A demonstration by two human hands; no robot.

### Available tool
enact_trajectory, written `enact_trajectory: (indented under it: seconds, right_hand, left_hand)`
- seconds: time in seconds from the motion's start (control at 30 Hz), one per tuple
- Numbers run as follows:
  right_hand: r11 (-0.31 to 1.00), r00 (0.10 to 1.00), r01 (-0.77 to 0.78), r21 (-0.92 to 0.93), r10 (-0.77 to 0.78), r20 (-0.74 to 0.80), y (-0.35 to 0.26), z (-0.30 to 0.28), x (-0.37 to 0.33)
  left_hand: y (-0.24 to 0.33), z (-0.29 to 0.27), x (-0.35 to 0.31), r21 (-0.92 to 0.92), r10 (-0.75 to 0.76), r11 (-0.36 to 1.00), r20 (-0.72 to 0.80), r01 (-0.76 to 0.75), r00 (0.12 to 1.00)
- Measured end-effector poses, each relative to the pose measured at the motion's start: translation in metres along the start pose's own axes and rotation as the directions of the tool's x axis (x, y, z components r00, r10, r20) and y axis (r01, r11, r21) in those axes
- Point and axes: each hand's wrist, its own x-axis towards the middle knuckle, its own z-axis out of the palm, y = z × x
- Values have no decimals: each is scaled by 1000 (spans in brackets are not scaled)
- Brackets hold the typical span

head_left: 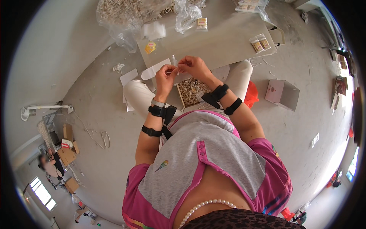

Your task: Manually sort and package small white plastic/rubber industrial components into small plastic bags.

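Note:
My left hand (165, 74) and my right hand (195, 67) meet above my lap, both pinching a small clear plastic bag (174, 62) between the fingertips. Just below them a small cardboard box (192, 91) filled with thin pale sticks rests on my knees. Black straps wrap both wrists. What is inside the bag is too small to tell.
A grey board table (221, 42) lies ahead with filled little packets (260, 42), a yellow packet (150, 47) and large clear bags of sticks (126, 13). A pink-white carton (282, 94) stands on the concrete floor at right. Another person (49, 162) sits far left among cardboard boxes.

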Motion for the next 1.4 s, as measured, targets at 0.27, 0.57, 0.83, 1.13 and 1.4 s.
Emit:
enact_trajectory:
  seconds: [0.27, 0.57, 0.83, 1.13, 1.4]
  right_hand:
    - [990, 992, 71, -119, -58, 108, -10, -7, 1]
    - [829, 941, 297, -474, -339, -4, -12, 12, -1]
    - [763, 906, 382, -521, -421, 47, -9, 22, 0]
    - [784, 928, 347, -515, -366, 69, -1, 34, 7]
    - [870, 959, 274, -409, -277, 52, 6, 59, 17]
  left_hand:
    - [2, -8, 1, -149, -87, 984, 104, 102, 991]
    - [-3, -8, 4, -364, -189, 906, 109, 216, 976]
    - [-5, -3, 1, -532, -304, 805, 9, 262, 953]
    - [-31, -18, 7, -141, -106, 988, -300, 66, 948]
    - [-33, -14, -10, -340, -237, 932, -306, 127, 922]
